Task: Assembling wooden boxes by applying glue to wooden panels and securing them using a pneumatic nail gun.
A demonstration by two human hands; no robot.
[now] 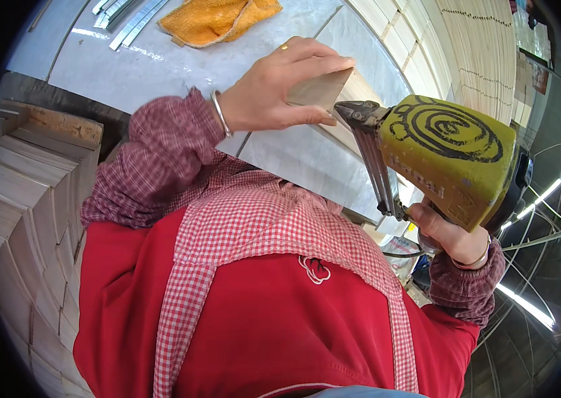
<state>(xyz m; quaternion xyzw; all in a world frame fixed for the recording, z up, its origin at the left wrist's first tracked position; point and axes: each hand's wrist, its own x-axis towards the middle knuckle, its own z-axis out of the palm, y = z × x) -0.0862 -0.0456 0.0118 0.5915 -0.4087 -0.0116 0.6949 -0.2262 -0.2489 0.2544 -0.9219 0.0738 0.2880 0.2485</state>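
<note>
Over the worktable, my left hand (264, 86) is closed on a pale wooden board (320, 91), thumb on the near edge and fingers along the far one. In my right hand (449, 232) is a yellow-green nail gun (453, 156) with a black spiral drawn on its body. I grip it by the handle, mostly hidden behind the body. The gun's dark metal nose points left and meets, or nearly meets, the board's right end. Exact contact cannot be made out. A slanted nail magazine (374, 166) runs down from the nose toward my right hand.
A grey worktable (128, 73) carries an orange cloth (221, 18) and several silvery nail strips (134, 20) at the far left. Stacked wooden boards (28, 199) stand at my left. More pale stacks (479, 53) rise at the far right. A dark hose (403, 254) trails near the gun's handle.
</note>
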